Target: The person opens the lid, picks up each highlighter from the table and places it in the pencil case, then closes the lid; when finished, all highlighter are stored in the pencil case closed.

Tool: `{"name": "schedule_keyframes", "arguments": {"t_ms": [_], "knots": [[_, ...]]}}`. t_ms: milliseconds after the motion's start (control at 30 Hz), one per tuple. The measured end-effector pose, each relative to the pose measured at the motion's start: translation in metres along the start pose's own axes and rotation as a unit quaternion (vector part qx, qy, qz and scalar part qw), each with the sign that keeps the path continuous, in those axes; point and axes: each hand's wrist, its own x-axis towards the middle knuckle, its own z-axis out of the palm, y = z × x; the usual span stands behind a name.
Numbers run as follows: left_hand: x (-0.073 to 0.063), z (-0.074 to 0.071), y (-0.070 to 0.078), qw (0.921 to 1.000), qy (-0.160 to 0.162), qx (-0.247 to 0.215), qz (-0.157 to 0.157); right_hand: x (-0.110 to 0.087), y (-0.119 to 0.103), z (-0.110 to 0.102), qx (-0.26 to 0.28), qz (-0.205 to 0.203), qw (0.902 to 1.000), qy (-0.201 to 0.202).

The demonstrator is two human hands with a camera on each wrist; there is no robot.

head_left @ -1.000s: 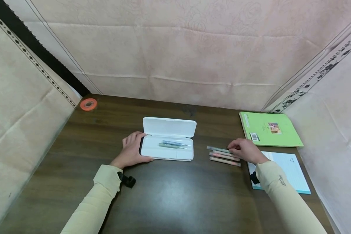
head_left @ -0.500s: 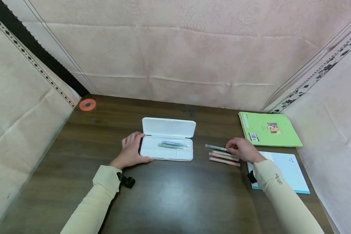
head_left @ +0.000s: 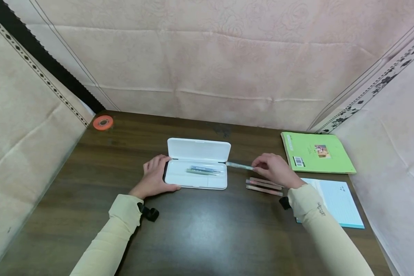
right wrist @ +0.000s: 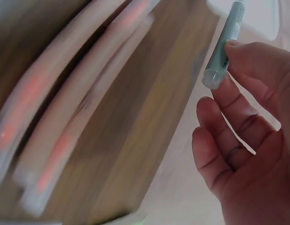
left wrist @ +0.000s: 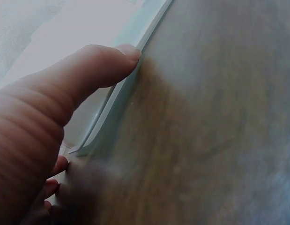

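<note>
A white pencil case point(head_left: 196, 183) lies on the table with its lid point(head_left: 199, 149) raised. Inside it rest a blue pen point(head_left: 204, 168) and a green pen point(head_left: 199, 172). My left hand point(head_left: 153, 177) holds the case's left end, thumb on the front edge point(left wrist: 99, 123) and the other fingers round the far side. Between thumb and fingertips my right hand point(head_left: 276, 168) pinches another green pen point(head_left: 239, 165), whose front end reaches the case's right rim. In the right wrist view the clear end of this pen point(right wrist: 212, 78) sticks out past the thumb.
Several pinkish pens point(head_left: 265, 190) lie side by side below my right hand. Farther right are a green book point(head_left: 327, 159) and a light blue notebook point(head_left: 341, 203). An orange tape roll point(head_left: 103, 122) sits at the far left corner, near the cloth walls.
The right hand has drawn the green pen away from the other pens and carried it left and slightly back to the case. The left hand has stayed on the case.
</note>
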Motion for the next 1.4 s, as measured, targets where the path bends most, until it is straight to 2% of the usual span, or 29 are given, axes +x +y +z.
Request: {"name": "schedule_keyframes", "arguments": {"t_ms": [167,400,533,633,833,1000,1233,1400], "knots": [[0.000,0.000,-0.002,1.0000,-0.003,0.001,-0.002,0.024,-0.027,0.011,0.011,-0.022,0.9996,-0.012],[0.000,0.000,-0.002,1.0000,-0.001,0.006,-0.003,0.051,-0.057,0.036,0.046,-0.012,0.9979,-0.044],[-0.001,-0.001,0.001,1.0000,-0.001,0.002,-0.003,0.059,-0.065,0.049,0.043,-0.013,0.9981,-0.042],[-0.002,-0.001,0.002,1.0000,-0.001,0.001,-0.002,0.062,-0.070,0.057,0.034,-0.004,0.9989,-0.033],[0.000,0.000,0.001,1.0000,-0.003,0.007,-0.003,0.067,-0.081,0.064,0.016,0.040,0.9987,-0.029],[0.001,0.001,0.000,0.9999,-0.006,0.007,-0.007,0.069,-0.085,0.068,0.034,0.059,0.9974,-0.021],[0.000,0.000,0.000,1.0000,0.000,0.009,-0.001,0.067,-0.084,0.067,0.060,0.064,0.9959,-0.021],[0.000,0.000,0.000,1.0000,-0.004,0.007,-0.005,0.062,-0.080,0.063,0.083,0.053,0.9951,-0.008]]}}
